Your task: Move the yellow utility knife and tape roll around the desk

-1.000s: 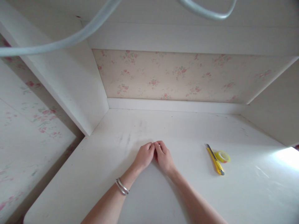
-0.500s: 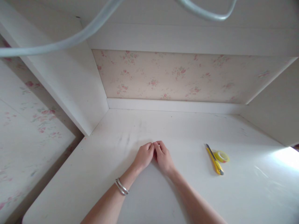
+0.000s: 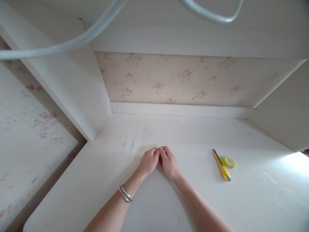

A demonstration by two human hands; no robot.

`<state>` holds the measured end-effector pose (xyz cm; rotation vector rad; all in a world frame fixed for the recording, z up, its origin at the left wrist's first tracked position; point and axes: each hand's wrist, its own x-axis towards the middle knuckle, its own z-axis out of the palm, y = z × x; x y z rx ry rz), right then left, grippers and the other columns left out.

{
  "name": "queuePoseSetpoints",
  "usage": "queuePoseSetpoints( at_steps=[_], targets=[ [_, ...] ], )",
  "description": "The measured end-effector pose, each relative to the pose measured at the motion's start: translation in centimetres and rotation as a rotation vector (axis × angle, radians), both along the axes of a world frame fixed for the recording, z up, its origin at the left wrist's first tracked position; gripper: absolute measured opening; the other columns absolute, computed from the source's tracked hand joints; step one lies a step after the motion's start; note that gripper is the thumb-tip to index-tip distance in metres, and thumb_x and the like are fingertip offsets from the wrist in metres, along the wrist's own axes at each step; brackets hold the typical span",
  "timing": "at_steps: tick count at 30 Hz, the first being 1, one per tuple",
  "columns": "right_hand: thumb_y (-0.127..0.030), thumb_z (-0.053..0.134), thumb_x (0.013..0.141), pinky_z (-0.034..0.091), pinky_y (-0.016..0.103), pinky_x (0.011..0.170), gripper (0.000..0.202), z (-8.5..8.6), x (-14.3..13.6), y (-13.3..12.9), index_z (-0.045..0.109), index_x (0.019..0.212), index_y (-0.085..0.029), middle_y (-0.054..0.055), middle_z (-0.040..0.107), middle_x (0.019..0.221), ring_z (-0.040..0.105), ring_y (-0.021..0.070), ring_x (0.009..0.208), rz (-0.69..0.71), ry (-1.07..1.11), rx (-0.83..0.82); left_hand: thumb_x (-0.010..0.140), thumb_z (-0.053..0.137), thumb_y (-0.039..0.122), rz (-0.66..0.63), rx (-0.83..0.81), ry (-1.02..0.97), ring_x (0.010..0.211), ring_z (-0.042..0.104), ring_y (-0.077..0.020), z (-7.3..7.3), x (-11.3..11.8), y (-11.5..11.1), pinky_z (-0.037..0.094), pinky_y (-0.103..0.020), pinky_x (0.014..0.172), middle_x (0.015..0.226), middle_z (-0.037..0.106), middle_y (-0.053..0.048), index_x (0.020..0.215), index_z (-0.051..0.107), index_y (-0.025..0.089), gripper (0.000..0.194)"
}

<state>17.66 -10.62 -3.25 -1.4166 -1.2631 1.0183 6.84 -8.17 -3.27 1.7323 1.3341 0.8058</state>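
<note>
Both forearms reach forward over the white worktop (image 3: 101, 180) and meet near its middle; the left hand (image 3: 149, 161) and right hand (image 3: 169, 162) lie knuckles up, pressed side by side, their curled fingers (image 3: 164, 150) touching tip to tip; whether anything is pinched between them I cannot tell, as the fingertips hide the spot; the left wrist carries two thin silver bangles (image 3: 126, 193). Well to the right of the hands lie one yellow craft knife (image 3: 222, 165) and one small roll of yellow tape (image 3: 229, 162), the roll just beside the knife's blade end, both flat on the worktop; behind, one panel of flowered wallpaper (image 3: 183, 79) backs the alcove; one pale cable (image 3: 72, 42) loops overhead.
</note>
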Motion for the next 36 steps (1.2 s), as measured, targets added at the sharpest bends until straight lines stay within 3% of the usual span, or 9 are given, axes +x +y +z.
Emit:
queuePoseSetpoints(
  at_steps=[27, 36],
  targets=[
    [-0.049, 0.037, 0.087, 0.033, 0.023, 0.050, 0.034, 0.11, -0.06, -0.07, 0.056, 0.080, -0.021, -0.002, 0.054, 0.062, 0.046, 0.0125, 0.055, 0.001, 0.017, -0.017, 0.090, 0.029, 0.039, 0.000, 0.009, 0.008, 0.064, 0.055, -0.0137, 0.21, 0.07, -0.07, 0.036, -0.024, 0.057, 0.068, 0.062, -0.003, 0.069, 0.055, 0.018, 0.040],
    [-0.048, 0.037, 0.087, 0.037, 0.025, 0.057, 0.034, 0.38, -0.03, -0.01, 0.056, 0.080, -0.020, -0.002, 0.055, 0.064, 0.049, 0.0141, 0.061, -0.008, -0.014, 0.009, 0.090, 0.030, 0.037, 0.002, 0.021, 0.017, 0.065, 0.055, -0.0137, 0.27, 0.08, -0.09, 0.036, -0.024, 0.058, 0.070, 0.063, -0.003, 0.069, 0.056, 0.018, 0.038]
  ],
)
